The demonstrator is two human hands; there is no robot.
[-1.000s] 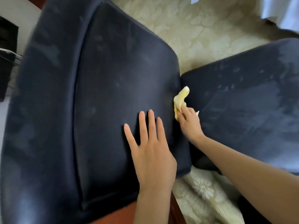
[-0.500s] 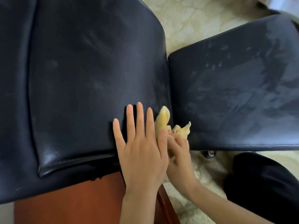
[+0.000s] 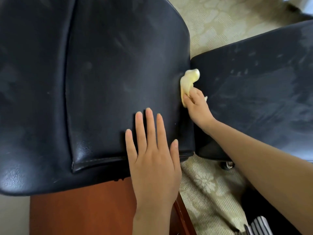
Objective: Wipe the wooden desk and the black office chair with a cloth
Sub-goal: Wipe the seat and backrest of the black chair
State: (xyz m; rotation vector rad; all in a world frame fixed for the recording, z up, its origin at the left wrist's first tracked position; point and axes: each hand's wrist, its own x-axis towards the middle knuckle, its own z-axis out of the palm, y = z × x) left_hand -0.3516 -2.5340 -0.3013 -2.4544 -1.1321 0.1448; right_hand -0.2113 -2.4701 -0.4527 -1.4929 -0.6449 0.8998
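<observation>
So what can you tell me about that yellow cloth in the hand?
The pale yellow soft cloth is bunched into a crumpled wad, not spread flat. The right hand grips its lower part; one rounded end sticks out above the hand, and a small corner peeks out on the hand's right. It presses against the right edge of the larger black leather-look chair cushion, at the gap beside the second black cushion.
</observation>
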